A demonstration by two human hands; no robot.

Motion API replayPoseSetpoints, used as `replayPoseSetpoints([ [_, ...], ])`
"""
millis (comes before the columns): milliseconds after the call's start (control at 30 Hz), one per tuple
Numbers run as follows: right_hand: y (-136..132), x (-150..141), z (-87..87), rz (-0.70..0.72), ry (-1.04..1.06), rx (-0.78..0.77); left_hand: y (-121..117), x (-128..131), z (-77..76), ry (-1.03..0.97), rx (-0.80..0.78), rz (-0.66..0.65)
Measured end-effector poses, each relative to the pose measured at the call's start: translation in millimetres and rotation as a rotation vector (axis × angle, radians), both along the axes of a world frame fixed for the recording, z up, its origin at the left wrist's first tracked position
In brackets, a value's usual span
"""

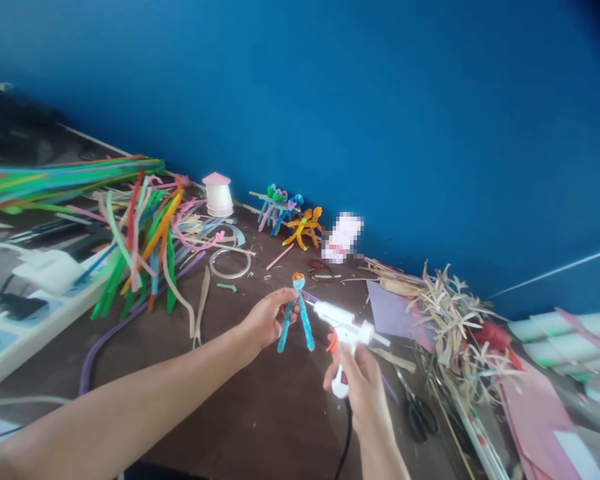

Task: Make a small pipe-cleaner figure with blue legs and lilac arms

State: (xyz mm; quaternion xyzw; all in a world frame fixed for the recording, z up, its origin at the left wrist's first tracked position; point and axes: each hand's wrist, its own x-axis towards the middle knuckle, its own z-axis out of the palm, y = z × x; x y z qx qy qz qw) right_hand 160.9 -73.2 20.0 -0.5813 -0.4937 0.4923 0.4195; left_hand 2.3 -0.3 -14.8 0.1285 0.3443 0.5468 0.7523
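Observation:
My left hand [271, 316] pinches a small pipe-cleaner figure [306, 325] with blue legs, a pale blue head and an orange top. Wrapped round the handle of a white hot glue gun [337, 321] is my right hand [363, 377], its fingers by the orange trigger. The gun's nozzle points left and lies close to the figure's upper body; whether they touch I cannot tell. Behind them stand an orange pipe-cleaner figure [305, 229] and several blue, green and purple ones [277, 208]. A roll of clear tape [231, 264] lies left of these.
Bunches of coloured pipe cleaners [145, 247] spread at left, beside a white power strip [45, 307] with plugs. A small pink-roofed paper tower [219, 195] stands near the blue wall. At right lie black-handled scissors [420, 417], dried husk strips [453, 303] and pink sheets [535, 413].

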Motion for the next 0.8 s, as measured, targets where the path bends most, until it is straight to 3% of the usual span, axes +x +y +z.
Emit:
replayPoseSetpoints([
  [200, 4.7, -4.3, -1.1, 0.017, -0.071, 0.077, -0.1, 0.7, -1.4, -0.009, -0.036, -0.015],
  [800, 6.4, -10.3, -0.8, 0.031, -0.1, 0.081, -0.9, 1.5, 0.6, 0.003, -0.046, -0.028],
])
